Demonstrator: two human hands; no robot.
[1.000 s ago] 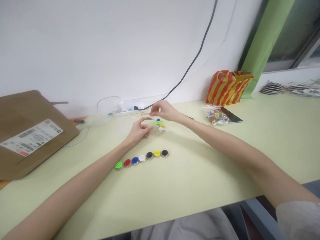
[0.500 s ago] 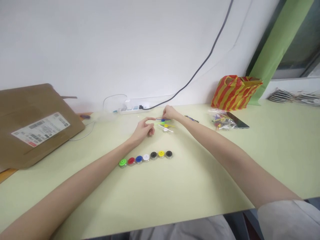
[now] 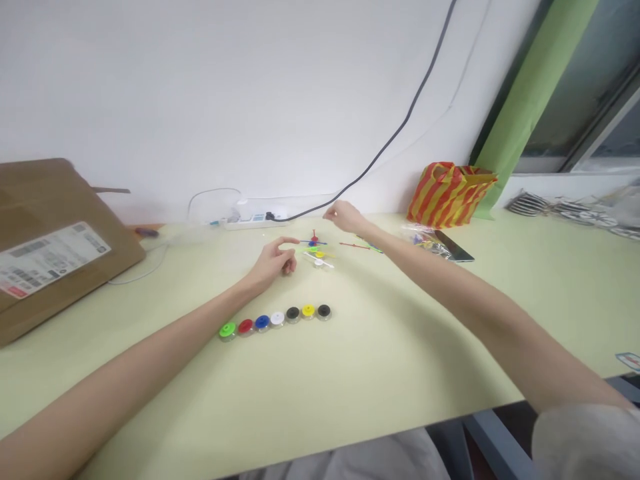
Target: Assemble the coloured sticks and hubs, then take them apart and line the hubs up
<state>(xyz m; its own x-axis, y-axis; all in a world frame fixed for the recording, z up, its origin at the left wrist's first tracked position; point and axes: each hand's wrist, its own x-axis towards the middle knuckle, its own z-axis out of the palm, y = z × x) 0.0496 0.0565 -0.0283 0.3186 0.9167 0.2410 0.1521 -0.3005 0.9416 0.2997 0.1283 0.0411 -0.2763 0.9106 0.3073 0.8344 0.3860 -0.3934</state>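
Observation:
My left hand (image 3: 277, 262) rests on the table, its index finger stretched toward a row of small coloured parts. That row holds a red piece (image 3: 314, 237), a blue one (image 3: 313, 244), a yellow one (image 3: 320, 255) and a white one (image 3: 319, 263), with thin pointers across several of them. My right hand (image 3: 342, 217) hovers above and right of the row, fingertips pinched; what they hold, if anything, is too small to make out. A red pointer (image 3: 355, 246) lies below it. Nearer me stand several round pieces with coloured tops, among them a green one (image 3: 227, 330) and a black one (image 3: 324, 311).
A cardboard box (image 3: 55, 247) leans at the left. Along the wall lies a power strip (image 3: 255, 222) with a black cable. At the right are a striped bag (image 3: 445, 195), a plastic bag of small parts (image 3: 425, 242) and a dark phone (image 3: 454, 247).
My right hand has lifted away from the far end of the row, where the red piece now shows. The view has turned slightly right, and my left hand keeps its pose.

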